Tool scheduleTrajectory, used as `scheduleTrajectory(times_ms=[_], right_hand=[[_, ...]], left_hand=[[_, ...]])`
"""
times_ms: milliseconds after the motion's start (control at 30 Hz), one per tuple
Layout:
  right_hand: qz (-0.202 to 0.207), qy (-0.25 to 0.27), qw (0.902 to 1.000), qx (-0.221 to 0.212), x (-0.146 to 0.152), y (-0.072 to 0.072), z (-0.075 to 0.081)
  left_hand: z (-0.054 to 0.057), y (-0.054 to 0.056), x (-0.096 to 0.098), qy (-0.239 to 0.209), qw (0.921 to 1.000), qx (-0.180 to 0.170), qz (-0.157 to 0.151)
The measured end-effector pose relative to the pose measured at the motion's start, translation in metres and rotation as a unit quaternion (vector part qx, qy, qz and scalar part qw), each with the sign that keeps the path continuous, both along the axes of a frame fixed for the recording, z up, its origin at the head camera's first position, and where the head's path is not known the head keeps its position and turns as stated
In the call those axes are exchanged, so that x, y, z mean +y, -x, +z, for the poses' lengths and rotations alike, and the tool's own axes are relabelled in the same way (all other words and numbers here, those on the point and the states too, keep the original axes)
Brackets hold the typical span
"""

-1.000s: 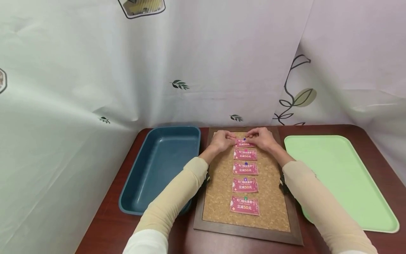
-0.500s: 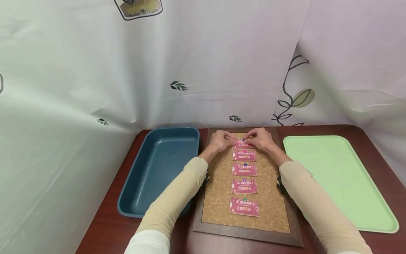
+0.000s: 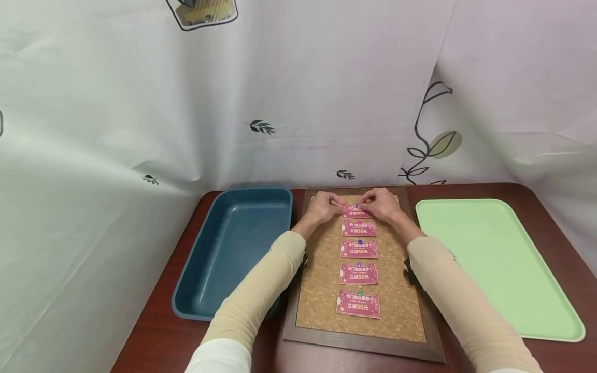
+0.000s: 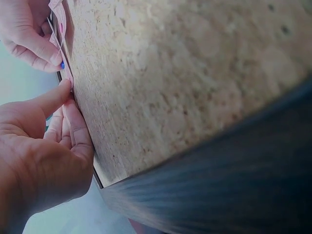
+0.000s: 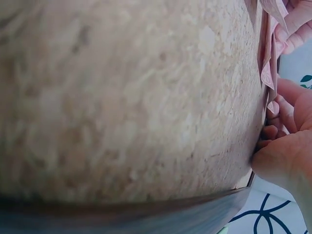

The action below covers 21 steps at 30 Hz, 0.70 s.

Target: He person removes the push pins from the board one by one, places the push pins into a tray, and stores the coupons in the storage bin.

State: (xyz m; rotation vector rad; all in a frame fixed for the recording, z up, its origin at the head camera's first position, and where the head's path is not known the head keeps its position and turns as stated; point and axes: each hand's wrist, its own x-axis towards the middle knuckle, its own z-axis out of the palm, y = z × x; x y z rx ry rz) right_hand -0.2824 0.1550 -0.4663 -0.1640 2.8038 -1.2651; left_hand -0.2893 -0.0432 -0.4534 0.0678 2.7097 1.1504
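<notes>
Against the far end of a framed cork board (image 3: 317, 285), my left hand (image 3: 324, 207) pinches the left end of the topmost pink paper coupon (image 3: 357, 213). My right hand (image 3: 383, 205) is at the same coupon's right side, with thumb and forefinger at a blue push pin (image 3: 357, 205) on its upper edge. The left wrist view also shows this blue pin head (image 4: 62, 64) at the right fingertips. In the right wrist view, coupon edges (image 5: 267, 78) lift a little off the cork. Below, several matching coupons (image 3: 358, 249) hang in a column, each with a coloured pin.
A deep blue tray (image 3: 182, 290) stands left of the board, and a flat light green tray (image 3: 494, 259) lies to its right. Both rest on a dark red table (image 3: 144, 336). White printed sheeting (image 3: 298, 93) rises behind the table and along the left.
The head view has shifted slightly. The right hand has edged in slightly, its fingers closer about the blue pin. The left hand keeps its place on the coupon.
</notes>
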Motion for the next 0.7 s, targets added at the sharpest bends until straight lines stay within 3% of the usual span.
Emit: scheduleTrajectory(times_ms=[433,700], right_hand=[[0.008,-0.017,0.9988,-0.046,-0.0023,0.0045,0.0015],[0.003,-0.004,0.999,-0.044,-0.0021,0.004,0.0029]], left_hand=[[-0.0007,0.0002,-0.0015,-0.006,1.0,-0.005,-0.002],[-0.0001,0.0011,-0.0019,-0.013,0.9999,-0.005,-0.004]])
